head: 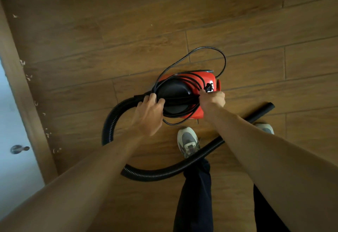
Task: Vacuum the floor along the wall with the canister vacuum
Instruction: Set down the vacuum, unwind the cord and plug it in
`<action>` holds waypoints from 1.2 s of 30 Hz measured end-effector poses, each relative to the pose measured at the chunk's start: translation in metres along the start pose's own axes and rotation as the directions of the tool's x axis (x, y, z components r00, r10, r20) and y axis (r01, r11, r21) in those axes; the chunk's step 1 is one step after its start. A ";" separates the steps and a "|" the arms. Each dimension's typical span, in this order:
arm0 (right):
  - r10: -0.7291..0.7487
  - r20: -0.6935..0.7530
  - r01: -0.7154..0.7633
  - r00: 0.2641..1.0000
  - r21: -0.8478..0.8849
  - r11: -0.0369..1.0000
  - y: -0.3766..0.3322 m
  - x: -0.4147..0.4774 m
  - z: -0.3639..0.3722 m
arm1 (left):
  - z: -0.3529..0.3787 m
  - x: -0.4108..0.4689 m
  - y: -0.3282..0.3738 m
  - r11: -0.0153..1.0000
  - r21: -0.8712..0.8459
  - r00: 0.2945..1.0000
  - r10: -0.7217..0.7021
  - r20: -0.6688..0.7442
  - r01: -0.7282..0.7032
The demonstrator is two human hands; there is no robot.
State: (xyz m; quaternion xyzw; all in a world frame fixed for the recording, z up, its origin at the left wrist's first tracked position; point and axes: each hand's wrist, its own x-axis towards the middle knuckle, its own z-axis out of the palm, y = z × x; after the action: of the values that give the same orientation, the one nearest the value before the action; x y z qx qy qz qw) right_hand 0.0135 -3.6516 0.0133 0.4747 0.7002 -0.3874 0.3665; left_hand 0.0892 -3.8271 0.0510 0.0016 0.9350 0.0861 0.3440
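Note:
A red canister vacuum [204,80] with a black domed top [173,92] stands on the wooden floor [128,30]. Its black power cord [222,56] is wound in loops round the body, and one loop lies loose on the floor behind it. My left hand [149,114] rests on the left side of the black top, fingers over the cord where the hose joins. My right hand [213,99] pinches the cord beside its plug [209,86]. The black ribbed hose [164,174] curves from the vacuum's left side past my feet to its open end [268,106].
A wooden skirting board [22,89] and a white wall [11,158] run along the left, with pale scraps of debris [48,134] on the floor beside them. My two shoes [188,141] stand just behind the vacuum, the hose crossing between them.

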 end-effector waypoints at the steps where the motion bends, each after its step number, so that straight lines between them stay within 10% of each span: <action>1: 0.004 -0.010 -0.004 1.000 0.025 1.000 -0.002 0.000 0.000 | 0.000 0.000 -0.002 1.000 0.012 1.000 0.016 -0.019 -0.016; 36: -0.339 -0.106 0.349 0.935 0.444 0.825 -0.189 -0.139 -0.112 | -0.216 -0.003 0.058 0.984 -0.142 0.963 0.066 -0.259 -0.106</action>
State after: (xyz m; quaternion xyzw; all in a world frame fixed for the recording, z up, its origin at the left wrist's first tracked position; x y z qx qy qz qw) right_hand -0.1433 -3.6524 0.2212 0.4177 0.6674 -0.5950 0.1613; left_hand -0.0505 -3.8051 0.2240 0.0047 0.9609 0.1725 0.2166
